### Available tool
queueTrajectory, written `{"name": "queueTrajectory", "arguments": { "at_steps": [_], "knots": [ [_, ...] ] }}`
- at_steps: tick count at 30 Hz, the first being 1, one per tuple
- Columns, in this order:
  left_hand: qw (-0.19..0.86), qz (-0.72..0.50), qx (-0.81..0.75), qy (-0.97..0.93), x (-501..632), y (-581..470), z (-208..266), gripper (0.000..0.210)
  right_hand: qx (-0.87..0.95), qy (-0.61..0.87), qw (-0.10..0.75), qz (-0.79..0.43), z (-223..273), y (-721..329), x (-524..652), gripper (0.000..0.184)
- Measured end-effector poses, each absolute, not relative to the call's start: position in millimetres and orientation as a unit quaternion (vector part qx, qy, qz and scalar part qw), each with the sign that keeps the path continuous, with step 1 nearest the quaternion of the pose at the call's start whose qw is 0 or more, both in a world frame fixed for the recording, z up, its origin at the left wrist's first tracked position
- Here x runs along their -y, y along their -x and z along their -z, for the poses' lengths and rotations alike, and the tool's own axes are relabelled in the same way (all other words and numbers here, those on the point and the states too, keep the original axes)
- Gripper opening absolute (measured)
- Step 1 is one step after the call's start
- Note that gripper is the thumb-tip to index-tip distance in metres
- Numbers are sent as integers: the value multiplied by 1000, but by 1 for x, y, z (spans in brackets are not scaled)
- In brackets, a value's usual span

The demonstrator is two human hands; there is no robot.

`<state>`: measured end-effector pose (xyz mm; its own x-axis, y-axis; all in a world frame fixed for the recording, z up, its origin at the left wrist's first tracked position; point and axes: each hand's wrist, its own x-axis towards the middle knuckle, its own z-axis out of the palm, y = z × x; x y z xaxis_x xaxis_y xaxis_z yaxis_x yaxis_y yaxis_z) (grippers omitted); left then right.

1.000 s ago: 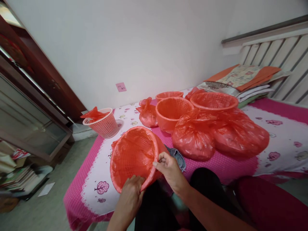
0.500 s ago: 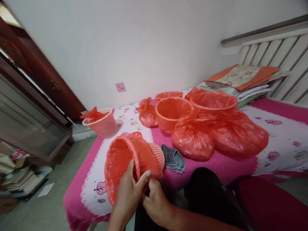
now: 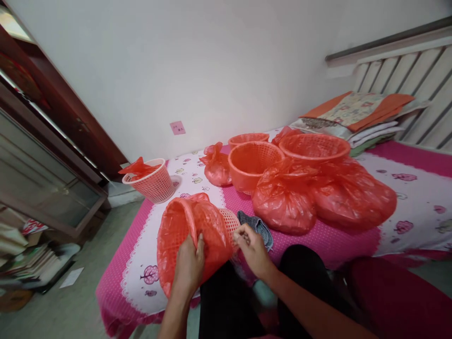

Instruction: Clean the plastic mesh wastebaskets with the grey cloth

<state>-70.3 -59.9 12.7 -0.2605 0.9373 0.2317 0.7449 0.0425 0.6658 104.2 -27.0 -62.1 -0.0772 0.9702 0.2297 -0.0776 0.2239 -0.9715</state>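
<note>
A pink lattice wastebasket point(image 3: 230, 221) lies tipped on its side, its mouth toward the lower left. A thin red plastic bag point(image 3: 215, 235) lines it and is folded back over the rim and outer wall. My left hand point(image 3: 190, 261) grips the rim through the bag, thumb on the outside and fingers inside the mouth. At the bag's loose edge, beside the basket's wall, my right hand point(image 3: 251, 247) is closed in a pinch on the plastic. Just behind that hand is a folded grey cloth point(image 3: 263, 229), partly hidden.
A pale pink basket point(image 3: 155, 186) with a crumpled red bag stands at the left. Several lined baskets point(image 3: 254, 165) and full, knotted red bags point(image 3: 286, 205) sit on the pink-and-white bed point(image 3: 137, 263). Folded bedding point(image 3: 367, 113) is stacked by the radiator point(image 3: 423, 84).
My right hand has moved right and up, away from my left hand, to the basket's outer wall, and the bag is drawn farther over it. My left hand still grips the rim.
</note>
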Motion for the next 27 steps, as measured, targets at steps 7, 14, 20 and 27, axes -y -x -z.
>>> {"name": "queueTrajectory", "arguments": {
  "at_steps": [7,14,20,27],
  "knots": [
    [141,-327,-704,-614,64,53,-10,31,394,297,490,-719,83,-92,24,46],
    [121,-314,-682,-650,71,52,-8,34,294,315,542,-721,76,-99,12,45],
    [130,-303,-685,-650,73,57,-5,34,261,355,559,-702,81,-116,1,54],
    [108,-278,-665,-685,74,63,4,35,314,279,508,-752,82,-106,12,45]
  ]
}}
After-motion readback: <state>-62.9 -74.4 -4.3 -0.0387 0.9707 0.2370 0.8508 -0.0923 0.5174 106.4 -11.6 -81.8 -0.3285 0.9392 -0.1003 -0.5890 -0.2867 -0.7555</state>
